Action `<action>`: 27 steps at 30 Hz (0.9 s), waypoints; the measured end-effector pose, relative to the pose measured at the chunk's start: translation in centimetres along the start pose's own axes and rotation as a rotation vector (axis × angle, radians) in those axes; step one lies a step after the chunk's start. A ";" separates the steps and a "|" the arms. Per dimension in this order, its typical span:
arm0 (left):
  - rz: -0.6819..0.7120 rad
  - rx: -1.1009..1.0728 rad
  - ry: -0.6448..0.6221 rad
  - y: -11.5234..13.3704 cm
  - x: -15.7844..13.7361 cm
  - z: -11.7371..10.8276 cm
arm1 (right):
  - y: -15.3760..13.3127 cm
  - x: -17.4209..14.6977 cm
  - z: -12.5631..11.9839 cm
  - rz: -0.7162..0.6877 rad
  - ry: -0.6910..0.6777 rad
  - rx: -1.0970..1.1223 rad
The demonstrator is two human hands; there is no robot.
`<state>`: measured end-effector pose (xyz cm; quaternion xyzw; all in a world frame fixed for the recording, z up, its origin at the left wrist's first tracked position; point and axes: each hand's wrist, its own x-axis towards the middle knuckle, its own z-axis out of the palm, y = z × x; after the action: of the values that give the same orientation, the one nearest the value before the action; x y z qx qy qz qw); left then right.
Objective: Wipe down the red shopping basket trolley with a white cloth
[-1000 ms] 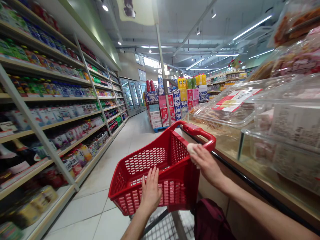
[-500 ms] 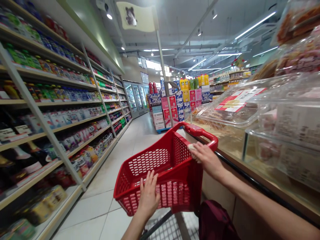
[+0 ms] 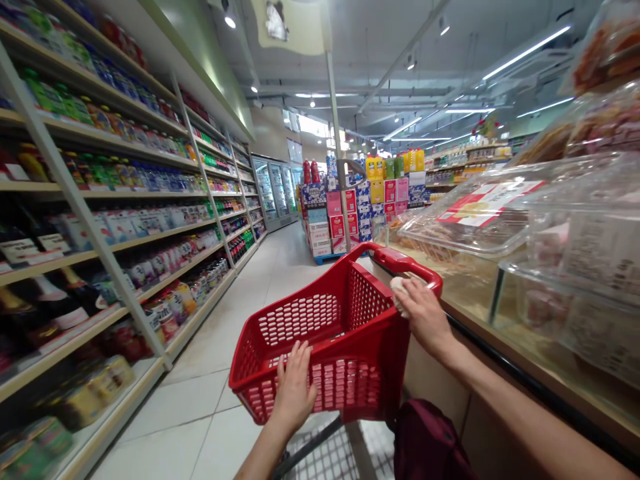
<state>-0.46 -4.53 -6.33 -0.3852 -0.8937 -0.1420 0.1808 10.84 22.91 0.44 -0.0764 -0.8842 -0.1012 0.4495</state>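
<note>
The floor [image 3: 190, 407] before me, laid in pale tiles with dark joints, bears the red shopping cart [image 3: 367, 347] and, farther off, a blue pallet [image 3: 327, 259] stacked with cartons [image 3: 320, 220]. The long shelves [image 3: 150, 195] to my left carry close rows of bottles [image 3: 155, 179]; the lowest board bears yellow packs [image 3: 103, 390]. The counter [image 3: 463, 303] to my right, edged by a black rail [image 3: 477, 341], bears clear plastic boxes [image 3: 465, 230], some stacked.

A shopper's right hand [image 3: 425, 315] has moved a pale cloth [image 3: 399, 288] closer to the near end of the red cart's handle [image 3: 414, 267].
</note>
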 end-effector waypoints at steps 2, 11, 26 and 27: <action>-0.004 0.007 -0.006 0.0 0.0 0.1 | -1.4 -0.4 0.3 -0.145 -0.038 0.062; 0.010 0.004 0.015 -0.1 -0.2 0.3 | -1.6 -0.2 0.7 -0.030 -0.003 0.080; -0.128 -0.270 0.090 1.9 1.1 -0.9 | -9.2 -0.7 2.6 -0.140 -0.131 0.421; -0.132 -0.332 0.126 2.7 1.7 -1.1 | -9.8 -0.8 2.4 -0.145 -0.151 0.478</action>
<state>0.71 -2.05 -4.30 -0.3407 -0.8683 -0.3230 0.1604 7.26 14.00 -2.69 0.0880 -0.9173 0.0848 0.3789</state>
